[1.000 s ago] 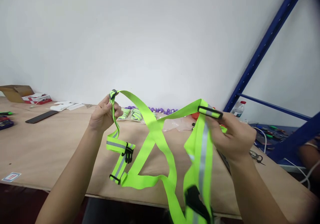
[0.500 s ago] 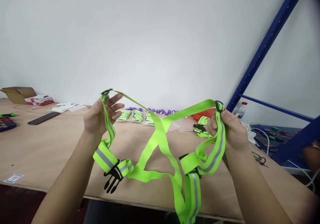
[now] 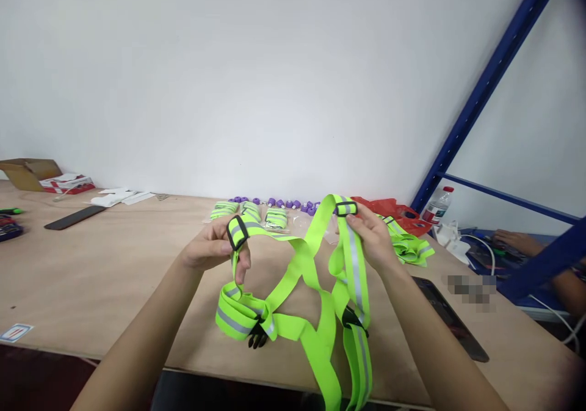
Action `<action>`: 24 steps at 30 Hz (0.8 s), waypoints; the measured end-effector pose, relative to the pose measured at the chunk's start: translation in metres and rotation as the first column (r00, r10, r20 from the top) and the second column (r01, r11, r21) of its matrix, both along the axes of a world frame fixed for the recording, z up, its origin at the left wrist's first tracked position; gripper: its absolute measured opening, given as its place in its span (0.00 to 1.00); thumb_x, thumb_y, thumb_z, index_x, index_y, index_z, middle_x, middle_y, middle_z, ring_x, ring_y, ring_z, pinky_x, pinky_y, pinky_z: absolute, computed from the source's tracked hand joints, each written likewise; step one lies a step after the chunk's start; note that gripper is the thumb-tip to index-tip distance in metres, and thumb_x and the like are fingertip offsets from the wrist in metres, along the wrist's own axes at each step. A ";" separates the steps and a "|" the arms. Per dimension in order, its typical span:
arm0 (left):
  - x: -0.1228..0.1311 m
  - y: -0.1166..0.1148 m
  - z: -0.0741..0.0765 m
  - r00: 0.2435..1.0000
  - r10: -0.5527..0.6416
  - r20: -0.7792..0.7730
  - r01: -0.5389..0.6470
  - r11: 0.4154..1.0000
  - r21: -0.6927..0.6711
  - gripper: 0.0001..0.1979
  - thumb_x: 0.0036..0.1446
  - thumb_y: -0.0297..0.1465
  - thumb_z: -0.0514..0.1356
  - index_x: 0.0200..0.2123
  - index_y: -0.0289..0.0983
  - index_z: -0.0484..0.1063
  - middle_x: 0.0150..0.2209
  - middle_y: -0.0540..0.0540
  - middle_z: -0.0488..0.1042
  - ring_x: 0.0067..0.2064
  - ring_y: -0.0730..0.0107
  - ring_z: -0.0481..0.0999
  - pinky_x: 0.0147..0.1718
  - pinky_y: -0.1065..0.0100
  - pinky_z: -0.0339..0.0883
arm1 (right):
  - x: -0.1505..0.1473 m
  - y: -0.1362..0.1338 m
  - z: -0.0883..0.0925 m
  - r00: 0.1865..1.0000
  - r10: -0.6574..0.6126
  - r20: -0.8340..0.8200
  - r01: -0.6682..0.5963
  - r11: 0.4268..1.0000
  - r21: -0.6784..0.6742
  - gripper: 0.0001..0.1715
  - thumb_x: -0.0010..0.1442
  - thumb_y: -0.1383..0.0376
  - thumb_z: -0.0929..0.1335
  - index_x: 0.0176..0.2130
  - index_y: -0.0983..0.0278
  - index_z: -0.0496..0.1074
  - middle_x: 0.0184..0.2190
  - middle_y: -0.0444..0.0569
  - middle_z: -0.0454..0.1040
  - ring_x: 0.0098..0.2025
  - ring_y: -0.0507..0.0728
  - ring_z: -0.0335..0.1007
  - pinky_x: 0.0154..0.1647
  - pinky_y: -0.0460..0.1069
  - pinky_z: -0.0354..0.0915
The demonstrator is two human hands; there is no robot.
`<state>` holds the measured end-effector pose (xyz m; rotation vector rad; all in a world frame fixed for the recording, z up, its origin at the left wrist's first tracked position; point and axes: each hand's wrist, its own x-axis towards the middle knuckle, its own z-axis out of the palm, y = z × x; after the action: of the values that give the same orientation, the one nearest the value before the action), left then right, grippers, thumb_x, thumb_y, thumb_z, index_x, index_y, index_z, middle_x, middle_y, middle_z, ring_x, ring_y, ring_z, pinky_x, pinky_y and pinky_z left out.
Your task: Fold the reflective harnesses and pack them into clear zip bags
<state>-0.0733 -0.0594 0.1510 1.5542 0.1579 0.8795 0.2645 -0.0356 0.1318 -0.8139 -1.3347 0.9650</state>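
Observation:
A neon-yellow reflective harness [image 3: 300,261] with grey stripes hangs between my two hands above the table. My left hand [image 3: 215,246] grips one shoulder strap beside its black slide buckle [image 3: 237,232]. The other strap is pinched in my right hand [image 3: 368,231], at a second black slide buckle [image 3: 347,209]. Below the left hand, a looped strap end carries a black side-release clip [image 3: 257,333]. Another black clip [image 3: 352,317] hangs on the right-hand strap. The straps cross in the middle, and the lowest ends drop past the table's front edge.
Bagged folded harnesses [image 3: 276,218] and purple pieces [image 3: 295,204] line the wall. At right are loose harness straps [image 3: 409,246], a red bag [image 3: 389,208], a bottle [image 3: 438,204] and a phone [image 3: 451,319]. A co-worker's hand [image 3: 515,240] shows beyond the blue frame [image 3: 485,93].
Both hands have come closer together and the harness hangs slacker. My left hand has moved right and down, my right hand left. The phone and the loose straps show more fully now.

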 end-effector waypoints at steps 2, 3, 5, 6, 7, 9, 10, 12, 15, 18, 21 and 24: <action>0.003 0.002 -0.006 0.998 -0.058 -0.029 0.057 0.998 -0.013 0.15 0.52 0.42 0.68 0.33 0.37 0.72 0.20 0.43 0.77 0.16 0.58 0.76 0.18 0.63 0.69 | -0.006 0.016 -0.014 0.998 0.001 0.055 -0.001 1.000 0.016 0.23 0.54 0.53 0.75 0.48 0.58 0.74 0.32 0.45 0.80 0.31 0.57 0.76 0.31 0.49 0.72; 0.005 0.003 -0.010 0.996 -0.084 -0.043 0.083 0.996 -0.024 0.18 0.51 0.44 0.69 0.33 0.37 0.71 0.20 0.43 0.77 0.16 0.58 0.75 0.18 0.63 0.69 | -0.010 0.024 -0.022 0.997 0.006 0.081 -0.008 1.000 0.022 0.24 0.54 0.53 0.75 0.49 0.58 0.74 0.34 0.45 0.81 0.34 0.58 0.77 0.36 0.51 0.72; 0.007 0.006 -0.018 0.983 -0.153 -0.106 0.146 0.987 -0.069 0.23 0.50 0.50 0.68 0.36 0.37 0.72 0.19 0.43 0.76 0.16 0.58 0.75 0.18 0.63 0.68 | -0.017 0.039 -0.036 0.989 0.040 0.140 -0.041 0.999 0.004 0.27 0.54 0.52 0.74 0.51 0.58 0.74 0.39 0.47 0.81 0.39 0.60 0.78 0.43 0.54 0.72; 0.008 0.008 -0.021 0.972 -0.181 -0.149 0.167 0.981 -0.098 0.25 0.51 0.52 0.66 0.38 0.36 0.72 0.19 0.43 0.76 0.16 0.58 0.75 0.17 0.64 0.68 | -0.021 0.045 -0.042 0.983 0.065 0.171 -0.064 0.998 -0.015 0.28 0.55 0.51 0.73 0.52 0.59 0.73 0.41 0.48 0.81 0.41 0.60 0.78 0.45 0.55 0.72; 0.009 0.009 -0.023 0.964 -0.188 -0.187 0.165 0.978 -0.128 0.26 0.53 0.53 0.65 0.41 0.36 0.72 0.18 0.44 0.75 0.15 0.59 0.75 0.16 0.66 0.67 | -0.024 0.050 -0.047 0.976 0.086 0.201 -0.082 0.996 -0.029 0.28 0.55 0.51 0.73 0.53 0.59 0.73 0.44 0.49 0.81 0.43 0.61 0.78 0.47 0.56 0.71; 0.009 0.014 -0.027 0.966 -0.115 -0.230 0.075 0.981 -0.177 0.24 0.58 0.49 0.63 0.46 0.36 0.70 0.18 0.46 0.75 0.15 0.63 0.74 0.14 0.70 0.64 | -0.028 0.056 -0.057 0.961 0.094 0.260 -0.091 0.996 -0.023 0.29 0.56 0.51 0.72 0.54 0.59 0.72 0.50 0.52 0.78 0.50 0.63 0.76 0.53 0.58 0.69; 0.009 0.017 -0.028 0.971 -0.035 -0.236 -0.011 0.982 -0.190 0.22 0.59 0.46 0.63 0.49 0.37 0.69 0.19 0.47 0.76 0.14 0.65 0.73 0.14 0.72 0.63 | -0.029 0.058 -0.062 0.953 0.080 0.293 -0.081 0.997 -0.006 0.28 0.57 0.51 0.72 0.54 0.59 0.72 0.53 0.52 0.77 0.53 0.63 0.73 0.55 0.58 0.67; 0.006 0.026 -0.033 0.954 0.161 -0.252 -0.215 0.956 -0.200 0.22 0.60 0.42 0.64 0.54 0.38 0.67 0.24 0.46 0.78 0.15 0.69 0.73 0.14 0.74 0.62 | -0.027 0.059 -0.072 0.931 0.035 0.364 -0.045 0.999 0.017 0.27 0.58 0.52 0.71 0.54 0.59 0.71 0.56 0.53 0.74 0.58 0.64 0.69 0.59 0.59 0.64; -0.003 0.044 -0.047 0.863 0.385 -0.327 -0.453 0.876 -0.167 0.27 0.61 0.39 0.63 0.61 0.39 0.63 0.27 0.48 0.78 0.16 0.73 0.72 0.16 0.73 0.65 | -0.017 0.051 -0.088 0.890 -0.017 0.455 0.043 0.998 -0.045 0.31 0.59 0.53 0.71 0.58 0.58 0.68 0.58 0.54 0.72 0.58 0.64 0.69 0.59 0.60 0.64; -0.013 0.066 -0.069 0.758 0.515 -0.400 -0.592 0.801 -0.091 0.32 0.60 0.38 0.63 0.65 0.40 0.60 0.28 0.49 0.78 0.18 0.73 0.73 0.20 0.71 0.68 | -0.002 0.032 -0.099 0.844 -0.053 0.533 0.128 0.986 -0.104 0.33 0.58 0.51 0.71 0.59 0.57 0.66 0.59 0.54 0.70 0.58 0.64 0.69 0.59 0.61 0.64; -0.018 0.087 -0.088 0.592 0.683 -0.429 -0.737 0.674 0.056 0.33 0.58 0.39 0.63 0.65 0.39 0.60 0.38 0.43 0.80 0.24 0.67 0.78 0.23 0.68 0.70 | 0.011 0.003 -0.102 0.768 -0.064 0.637 0.172 0.979 -0.110 0.27 0.59 0.49 0.70 0.54 0.57 0.71 0.55 0.53 0.73 0.54 0.64 0.71 0.55 0.59 0.65; -0.019 0.105 -0.100 0.441 0.784 -0.436 -0.776 0.577 0.255 0.27 0.58 0.40 0.61 0.58 0.37 0.68 0.48 0.38 0.78 0.42 0.56 0.80 0.38 0.61 0.74 | 0.022 -0.030 -0.097 0.684 -0.018 0.729 0.200 0.966 -0.163 0.26 0.56 0.48 0.72 0.49 0.59 0.74 0.49 0.53 0.77 0.47 0.64 0.73 0.47 0.55 0.68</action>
<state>-0.0927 0.0454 0.0511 1.6960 1.3852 1.1394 0.2866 -0.0654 0.0348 -1.5569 -1.8351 0.7184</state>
